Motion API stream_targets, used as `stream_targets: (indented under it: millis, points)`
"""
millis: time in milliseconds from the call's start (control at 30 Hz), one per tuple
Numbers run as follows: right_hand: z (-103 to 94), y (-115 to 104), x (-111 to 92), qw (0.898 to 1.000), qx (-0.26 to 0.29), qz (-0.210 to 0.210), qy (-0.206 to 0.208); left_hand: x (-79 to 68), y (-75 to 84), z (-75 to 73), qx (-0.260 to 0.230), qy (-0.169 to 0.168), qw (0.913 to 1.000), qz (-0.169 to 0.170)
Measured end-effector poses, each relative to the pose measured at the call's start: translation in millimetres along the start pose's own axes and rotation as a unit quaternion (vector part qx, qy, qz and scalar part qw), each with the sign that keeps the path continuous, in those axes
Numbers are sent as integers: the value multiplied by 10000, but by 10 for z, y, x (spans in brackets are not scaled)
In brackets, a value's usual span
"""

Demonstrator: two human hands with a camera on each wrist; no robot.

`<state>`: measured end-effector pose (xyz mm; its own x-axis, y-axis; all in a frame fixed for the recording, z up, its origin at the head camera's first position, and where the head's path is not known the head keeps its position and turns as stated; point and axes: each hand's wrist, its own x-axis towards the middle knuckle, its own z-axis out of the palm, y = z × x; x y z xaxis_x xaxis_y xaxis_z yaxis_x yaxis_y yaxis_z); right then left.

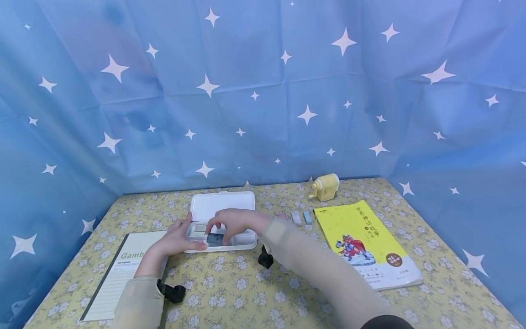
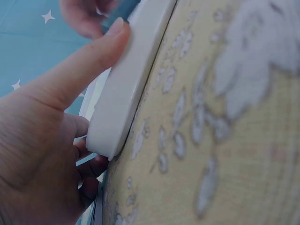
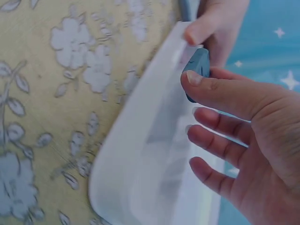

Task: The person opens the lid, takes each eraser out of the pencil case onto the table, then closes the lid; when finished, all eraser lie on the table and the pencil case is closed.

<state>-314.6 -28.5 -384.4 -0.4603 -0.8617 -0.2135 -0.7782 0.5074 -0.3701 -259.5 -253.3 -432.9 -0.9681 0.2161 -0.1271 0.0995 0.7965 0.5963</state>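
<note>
A white pencil case (image 1: 223,205) lies with its lid raised toward the back, left of the table's middle. My left hand (image 1: 174,237) grips its left end, the thumb laid along the front wall (image 2: 123,84) and the other fingers round the end. Over the tray, my right hand (image 1: 235,220) pinches a small dark teal block (image 3: 199,64) between thumb and index finger. The right hand's other fingers (image 3: 218,140) are loosely bent and apart from the block. From the head view, that block's exact kind is hard to tell.
A notebook (image 1: 115,283) lies beneath the left forearm. Right of the case sit a pink piece (image 1: 282,215), a white eraser (image 1: 296,217) and a blue one (image 1: 307,217). A yellow pencil sharpener (image 1: 327,187) stands behind a yellow book (image 1: 341,219). Starry blue cloth (image 1: 263,114) surrounds the table.
</note>
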Motion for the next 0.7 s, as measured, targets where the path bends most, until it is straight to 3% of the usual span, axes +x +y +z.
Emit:
stream_targets:
  millis: [200, 467, 700]
  points:
    - [-100, 19, -166, 9993, 268, -102, 243, -1, 4, -4, -13, -26, 10000, -21]
    - [-132, 133, -489, 9922, 1034, 148, 680, -3, 16, 9, -65, -48, 9999, -118]
    - [-108, 222, -800, 9737, 1871, 472, 1210, -9, -6, -4, -85, -135, 9999, 1]
